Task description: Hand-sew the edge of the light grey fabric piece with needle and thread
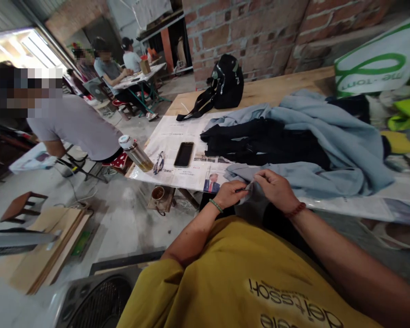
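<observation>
My left hand [231, 195], with a green beaded bracelet, is closed at the table's front edge. A small dark, slim object [243, 189] shows at its fingertips, too small to name. Close beside it, my right hand [275, 189] pinches an edge of the grey-blue garment [297, 175] between thumb and fingers. A bit of that cloth hangs between both hands, over my lap. The rest of the garment spreads across the table to the right, with a black garment [266, 141] lying on top.
Newspaper covers the table [177, 132]. On it are a phone [184, 154], glasses [159, 162], a flask [135, 154] and a black bag [227, 82]. A white-green bag [379, 59] stands right. A mug [158, 193] sits on a low stool. Several people sit left.
</observation>
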The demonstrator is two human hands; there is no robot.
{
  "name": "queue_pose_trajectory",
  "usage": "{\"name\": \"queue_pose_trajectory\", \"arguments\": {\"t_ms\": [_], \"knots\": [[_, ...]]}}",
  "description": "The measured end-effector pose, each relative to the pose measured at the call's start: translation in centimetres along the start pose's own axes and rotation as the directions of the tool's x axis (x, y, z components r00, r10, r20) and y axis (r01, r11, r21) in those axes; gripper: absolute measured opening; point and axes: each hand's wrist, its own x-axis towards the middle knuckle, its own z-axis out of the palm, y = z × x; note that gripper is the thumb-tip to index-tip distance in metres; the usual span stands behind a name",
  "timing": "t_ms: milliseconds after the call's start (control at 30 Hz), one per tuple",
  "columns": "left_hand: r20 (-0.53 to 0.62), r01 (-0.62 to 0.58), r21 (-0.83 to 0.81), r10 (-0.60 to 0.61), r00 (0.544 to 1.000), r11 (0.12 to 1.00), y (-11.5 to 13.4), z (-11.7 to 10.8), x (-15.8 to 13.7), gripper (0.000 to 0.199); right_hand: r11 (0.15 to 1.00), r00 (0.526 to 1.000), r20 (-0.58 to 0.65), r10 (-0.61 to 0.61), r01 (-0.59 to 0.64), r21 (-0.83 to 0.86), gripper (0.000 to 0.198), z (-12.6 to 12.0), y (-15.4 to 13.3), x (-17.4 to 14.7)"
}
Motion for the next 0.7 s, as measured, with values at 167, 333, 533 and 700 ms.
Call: {"name": "queue_pose_trajectory", "arguments": {"t_ms": [167, 333, 533, 700], "knots": [[0.026, 0.014, -0.04, -0.013, 1.0, 0.999, -0.1, 0.0, 0.0, 0.019, 0.941, 0.978, -0.15, 0.147, -0.092, 0.326, 0.01, -1.1, 0.4, 2.2], [0.01, 0.061, -0.192, -0.06, 0.998, 0.979, -0.2, -0.1, 0.0, 0.019, 0.915, 0.992, -0.071, 0.106, -0.07, 0.397, 0.014, -3.3, -0.6, 3.3], [-0.025, 0.095, -0.193, -0.101, 0.995, 0.977, -0.3, 0.1, -0.1, 0.019, 0.794, 0.987, 0.145, 0.074, -0.147, 0.591, 0.023, -4.4, -3.0, 3.6], [-0.03, 0.093, -0.206, -0.101, 0.994, 0.974, -0.5, 0.1, -0.1, 0.018, 0.872, 0.977, -0.209, -0.03, 0.128, 0.473, 0.01, -6.0, -2.5, 5.4]]}}
